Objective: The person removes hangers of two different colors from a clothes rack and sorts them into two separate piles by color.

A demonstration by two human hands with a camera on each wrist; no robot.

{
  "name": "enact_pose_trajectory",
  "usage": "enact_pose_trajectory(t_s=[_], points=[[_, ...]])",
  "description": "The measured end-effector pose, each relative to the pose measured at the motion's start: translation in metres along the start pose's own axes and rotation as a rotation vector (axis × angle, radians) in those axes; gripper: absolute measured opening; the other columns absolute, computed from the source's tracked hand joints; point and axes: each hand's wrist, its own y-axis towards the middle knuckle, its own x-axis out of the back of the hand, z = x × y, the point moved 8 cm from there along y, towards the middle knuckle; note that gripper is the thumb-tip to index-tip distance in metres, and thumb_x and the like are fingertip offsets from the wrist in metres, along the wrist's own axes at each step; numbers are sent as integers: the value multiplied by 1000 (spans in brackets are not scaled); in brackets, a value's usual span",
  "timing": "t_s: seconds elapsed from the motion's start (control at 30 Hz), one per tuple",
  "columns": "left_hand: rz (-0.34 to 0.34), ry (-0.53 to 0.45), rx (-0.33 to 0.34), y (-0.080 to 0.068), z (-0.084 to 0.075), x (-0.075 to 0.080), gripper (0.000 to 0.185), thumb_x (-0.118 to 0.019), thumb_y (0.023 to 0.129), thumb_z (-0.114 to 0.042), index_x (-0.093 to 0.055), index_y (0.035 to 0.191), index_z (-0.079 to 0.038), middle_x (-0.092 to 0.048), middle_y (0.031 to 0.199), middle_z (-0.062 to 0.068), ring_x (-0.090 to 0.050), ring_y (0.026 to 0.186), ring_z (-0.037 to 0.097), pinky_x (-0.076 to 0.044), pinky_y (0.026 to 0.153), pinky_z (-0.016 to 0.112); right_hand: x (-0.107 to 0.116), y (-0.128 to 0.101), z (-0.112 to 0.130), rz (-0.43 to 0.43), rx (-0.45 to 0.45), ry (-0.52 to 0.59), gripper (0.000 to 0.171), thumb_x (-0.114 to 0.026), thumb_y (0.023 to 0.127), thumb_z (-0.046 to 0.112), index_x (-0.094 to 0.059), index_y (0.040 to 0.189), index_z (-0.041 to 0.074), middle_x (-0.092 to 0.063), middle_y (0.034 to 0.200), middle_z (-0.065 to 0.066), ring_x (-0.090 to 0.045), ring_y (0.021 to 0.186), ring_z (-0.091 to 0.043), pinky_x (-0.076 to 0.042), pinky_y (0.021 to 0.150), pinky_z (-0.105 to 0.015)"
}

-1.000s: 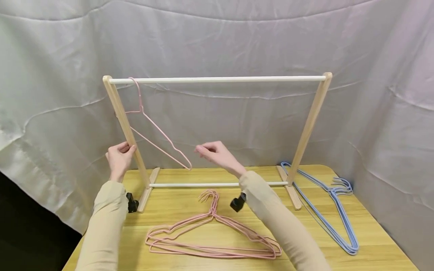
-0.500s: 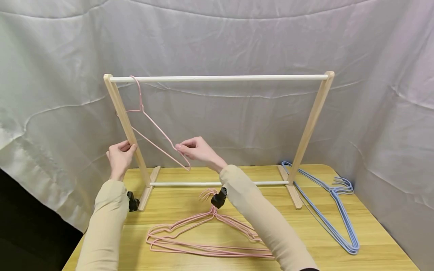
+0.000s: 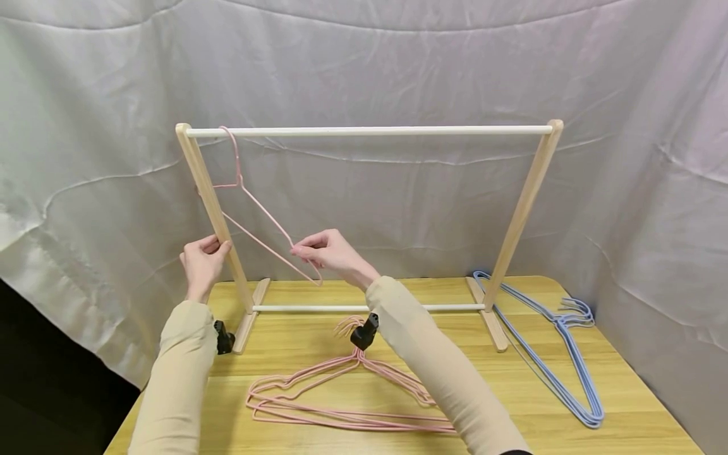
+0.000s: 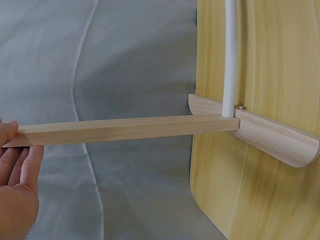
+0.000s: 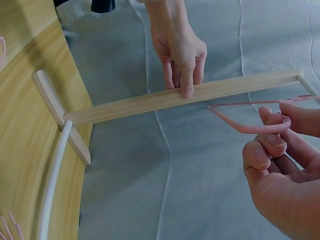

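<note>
Gripping the rack post [image 3: 218, 221], left hand [image 3: 200, 265] shows partly; right hand [image 3: 330, 253] fingers pinch the pink hanger [image 3: 267, 234].

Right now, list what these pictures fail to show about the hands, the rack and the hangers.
- Left hand, left wrist view: cut off by the frame edge; its grip on the rack post is partly out of frame.
- Pink hanger, right wrist view: hook and top rail out of frame.
- Pink hanger pile, head view: right sleeve covers part; count unclear.
- Blue hangers: overlapping; count unclear.
</note>
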Motion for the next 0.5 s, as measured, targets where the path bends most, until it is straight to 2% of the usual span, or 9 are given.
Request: enact_pose_trajectory(t_s=[0.23, 0.5], points=[[4, 6, 7, -1, 1, 0, 33, -70, 94, -18, -72, 122, -3, -72, 117, 18, -51, 71, -26, -41, 69, 0, 1, 1, -4, -12, -13, 45, 27, -64, 97, 6, -68, 114, -15, -60, 66, 11, -45, 64, -7, -36, 62, -22], [8, 11, 25, -1, 2, 0, 33, -70, 93, -19, -72, 123, -4, -72, 118, 16, -55, 75, -23, -43, 72, 1, 1, -2, -6, -25, -45, 144, 28, -61, 98, 2, -64, 118, -18, -65, 74, 10, -45, 67, -7, -36, 61, -19]])
